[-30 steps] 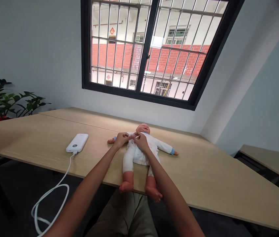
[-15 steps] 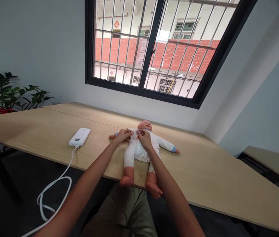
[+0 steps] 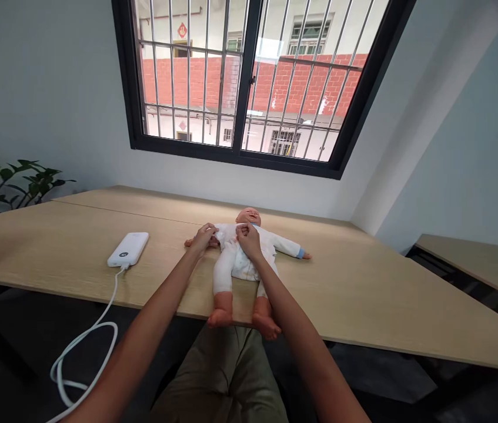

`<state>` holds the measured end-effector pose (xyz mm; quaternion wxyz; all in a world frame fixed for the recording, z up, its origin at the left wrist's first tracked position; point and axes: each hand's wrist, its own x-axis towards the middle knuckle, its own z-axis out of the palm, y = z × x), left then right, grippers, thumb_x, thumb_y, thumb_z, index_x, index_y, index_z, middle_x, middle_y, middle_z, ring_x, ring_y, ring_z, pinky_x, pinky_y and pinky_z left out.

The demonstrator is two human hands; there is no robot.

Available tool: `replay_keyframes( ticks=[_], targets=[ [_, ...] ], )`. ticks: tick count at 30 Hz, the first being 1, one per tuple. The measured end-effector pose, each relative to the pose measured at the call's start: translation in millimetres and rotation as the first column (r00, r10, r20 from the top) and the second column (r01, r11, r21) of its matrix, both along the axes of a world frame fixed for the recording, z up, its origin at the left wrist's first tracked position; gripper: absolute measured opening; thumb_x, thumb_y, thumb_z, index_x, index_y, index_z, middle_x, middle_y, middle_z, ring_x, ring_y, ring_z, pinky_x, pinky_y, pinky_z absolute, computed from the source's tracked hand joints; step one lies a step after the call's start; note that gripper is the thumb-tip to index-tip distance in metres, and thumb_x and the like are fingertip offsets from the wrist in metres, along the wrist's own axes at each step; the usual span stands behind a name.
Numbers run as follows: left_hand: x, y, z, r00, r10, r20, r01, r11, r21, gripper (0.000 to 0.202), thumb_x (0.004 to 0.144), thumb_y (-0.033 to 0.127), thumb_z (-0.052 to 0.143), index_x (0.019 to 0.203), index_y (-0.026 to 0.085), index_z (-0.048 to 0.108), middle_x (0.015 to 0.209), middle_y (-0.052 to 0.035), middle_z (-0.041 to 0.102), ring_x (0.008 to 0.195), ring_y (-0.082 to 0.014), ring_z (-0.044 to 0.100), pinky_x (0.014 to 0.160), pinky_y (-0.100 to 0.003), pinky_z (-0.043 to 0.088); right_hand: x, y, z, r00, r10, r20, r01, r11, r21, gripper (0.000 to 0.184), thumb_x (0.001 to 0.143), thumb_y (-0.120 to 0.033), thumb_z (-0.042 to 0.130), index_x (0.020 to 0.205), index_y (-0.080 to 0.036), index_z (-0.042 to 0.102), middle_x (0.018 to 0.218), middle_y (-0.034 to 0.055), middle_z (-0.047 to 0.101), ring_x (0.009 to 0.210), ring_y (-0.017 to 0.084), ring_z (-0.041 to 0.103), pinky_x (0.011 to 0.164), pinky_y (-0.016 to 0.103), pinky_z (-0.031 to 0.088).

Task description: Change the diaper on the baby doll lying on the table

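A baby doll [image 3: 249, 267] in a white outfit with blue cuffs lies on its back, head toward the window and bare feet at the table's near edge. My left hand [image 3: 206, 238] is closed at the doll's side by the sleeve, its fingers pinching the white cloth. Over the chest, my right hand [image 3: 249, 241] is also closed, thumb and fingers pinching the front of the outfit. The fingers partly hide what lies between them, so any fastener there cannot be made out. One doll arm stretches out to the right; the other is partly behind my left hand.
The doll rests on a light wooden table [image 3: 354, 288] below a barred window [image 3: 236, 154]. To the left lies a white power bank [image 3: 128, 249], its white cable [image 3: 112, 299] hanging off the edge. A leafy plant [image 3: 23, 182] stands far left, another table [image 3: 473, 258] at the right.
My left hand has moved left, widening the gap between my two hands. My right hand stays at the doll's chest. The whole view has shifted slightly.
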<state>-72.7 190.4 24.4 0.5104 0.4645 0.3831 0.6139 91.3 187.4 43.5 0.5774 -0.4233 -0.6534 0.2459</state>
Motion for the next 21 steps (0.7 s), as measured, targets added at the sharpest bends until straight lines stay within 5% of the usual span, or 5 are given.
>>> replay_keyframes(
  ticks=[6,9,14,21],
  targets=[
    [-1,1,0.6,1.000,-0.005,0.028,0.004,1.000,0.019,0.036,0.053,0.035,0.071,0.073,0.021,0.045,0.065,0.0052,0.059,0.049,-0.0090,0.056,0.047,-0.020,0.046,1,-6,2.8,0.981,-0.103,0.166,0.091,0.993,0.075,0.019,0.080,-0.020,0.048,0.090,-0.017,0.063,0.067,-0.0012,0.060,0.060,0.014,0.054,0.062,0.025,0.042],
    [2,-3,4.2,1.000,-0.002,0.028,0.001,1.000,0.020,0.034,0.053,0.033,0.071,0.072,0.021,0.045,0.063,0.0053,0.059,0.050,-0.0092,0.056,0.047,-0.019,0.046,-3,-9,3.0,0.938,-0.079,0.338,0.033,0.989,0.141,0.023,0.083,-0.018,0.047,0.090,-0.018,0.069,0.079,0.0027,0.066,0.070,0.015,0.056,0.067,0.026,0.041],
    [4,-8,10.9,1.000,0.019,0.007,-0.019,1.000,0.004,0.033,0.052,0.033,0.070,0.069,0.020,0.045,0.056,0.0071,0.053,0.049,-0.0088,0.054,0.046,-0.018,0.044,-9,-15,4.3,0.741,-0.083,0.667,0.010,0.994,0.112,0.024,0.086,-0.036,0.059,0.073,-0.021,0.074,0.092,0.0064,0.070,0.100,0.024,0.055,0.082,0.034,0.038],
    [8,-13,13.4,0.994,0.010,-0.106,-0.008,1.000,0.012,0.035,0.049,0.034,0.072,0.071,0.020,0.049,0.056,0.0082,0.053,0.049,-0.0083,0.051,0.048,-0.018,0.043,-10,-13,-1.6,0.633,-0.150,0.759,0.087,0.989,0.123,0.035,0.090,-0.047,0.053,0.080,-0.020,0.073,0.104,0.0098,0.067,0.104,0.026,0.054,0.084,0.034,0.040]
  ],
)
